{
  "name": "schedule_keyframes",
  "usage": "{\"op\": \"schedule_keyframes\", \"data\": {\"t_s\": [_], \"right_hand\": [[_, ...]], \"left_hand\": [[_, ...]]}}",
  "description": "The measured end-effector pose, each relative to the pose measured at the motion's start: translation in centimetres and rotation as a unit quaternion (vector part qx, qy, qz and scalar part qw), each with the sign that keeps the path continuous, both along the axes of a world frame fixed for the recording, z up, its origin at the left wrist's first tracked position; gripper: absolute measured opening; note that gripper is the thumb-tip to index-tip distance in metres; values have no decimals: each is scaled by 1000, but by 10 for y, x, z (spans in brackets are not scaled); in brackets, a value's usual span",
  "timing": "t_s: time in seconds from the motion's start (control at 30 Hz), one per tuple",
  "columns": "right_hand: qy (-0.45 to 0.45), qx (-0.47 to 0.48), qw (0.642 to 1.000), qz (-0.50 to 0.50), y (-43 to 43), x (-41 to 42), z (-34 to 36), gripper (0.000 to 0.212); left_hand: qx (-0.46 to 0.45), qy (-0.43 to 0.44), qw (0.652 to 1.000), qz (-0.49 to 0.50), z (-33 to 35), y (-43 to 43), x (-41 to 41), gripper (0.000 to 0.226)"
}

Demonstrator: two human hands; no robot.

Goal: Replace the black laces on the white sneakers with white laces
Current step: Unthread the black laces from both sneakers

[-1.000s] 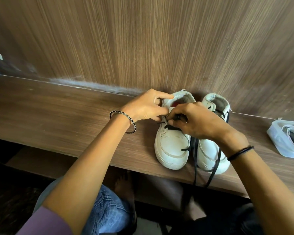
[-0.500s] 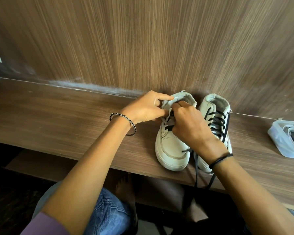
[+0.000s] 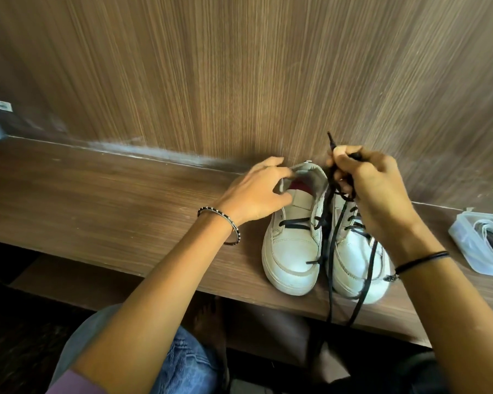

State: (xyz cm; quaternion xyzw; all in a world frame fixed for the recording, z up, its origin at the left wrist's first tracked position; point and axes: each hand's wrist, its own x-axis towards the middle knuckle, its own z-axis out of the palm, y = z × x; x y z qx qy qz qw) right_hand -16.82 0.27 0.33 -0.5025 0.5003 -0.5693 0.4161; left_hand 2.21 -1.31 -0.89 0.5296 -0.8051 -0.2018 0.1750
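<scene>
Nearest, blue jeans (image 3: 182,362) and both bare forearms reach up past the tabletop's (image 3: 111,200) front edge. Two strands of black lace (image 3: 329,280) hang over that edge, running down from between the shoes. The left sneaker (image 3: 292,251) and the right sneaker (image 3: 353,260) stand side by side, touching, toes just inside the front edge and heels close to the wall. One black crossbar spans the left sneaker's lower eyelets, its upper eyelets bare; the right sneaker shows black rows under the wrist.

The left grip (image 3: 256,191), with a beaded bracelet (image 3: 222,223) behind it, sits at the left sneaker's collar with fingers spread and blurred; whether they pinch it I cannot tell. The right grip (image 3: 373,189), above a black wristband (image 3: 421,261), is raised over the right sneaker's heel and closed around the black lace, whose tip sticks up past the knuckles.

Left of the shoes the tabletop runs wide and bare to the far left edge. To the right, well apart, a clear container (image 3: 464,245) holds pale coiled strips (image 3: 480,227). Behind everything rises the wood-grain wall (image 3: 239,81).
</scene>
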Motion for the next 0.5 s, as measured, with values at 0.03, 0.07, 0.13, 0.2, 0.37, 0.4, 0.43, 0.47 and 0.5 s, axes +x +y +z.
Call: {"op": "schedule_keyframes", "data": {"t_s": [0.03, 0.07, 0.13, 0.2, 0.37, 0.4, 0.43, 0.47, 0.5], "right_hand": [[-32, -3, 999, 12, 0, -2, 3, 13], [-59, -4, 998, 20, 1, -4, 6, 12], [-70, 2, 997, 17, 3, -4, 10, 11], [-43, 16, 999, -1, 6, -4, 12, 14], [46, 33, 998, -14, 9, -3, 12, 24], [74, 32, 997, -17, 10, -4, 10, 24], [99, 28, 995, -19, 9, -5, 8, 26], [119, 21, 992, -18, 10, -5, 7, 28], [142, 14, 990, -15, 10, -5, 6, 31]], "left_hand": [[-20, -2, 1000, -6, 1, 0, -2, 46], [-40, 0, 999, -19, 2, 1, -3, 40], [-51, 0, 997, -52, 4, 3, -6, 28], [-29, -35, 996, -83, 3, 9, -11, 20], [-48, -74, 989, -116, -5, 12, -16, 35], [-43, -78, 989, -114, -6, 11, -15, 38], [-34, -80, 990, -112, -7, 10, -15, 39], [-30, -84, 990, -109, -5, 11, -15, 36], [-28, -87, 990, -105, -6, 11, -16, 33]]}}
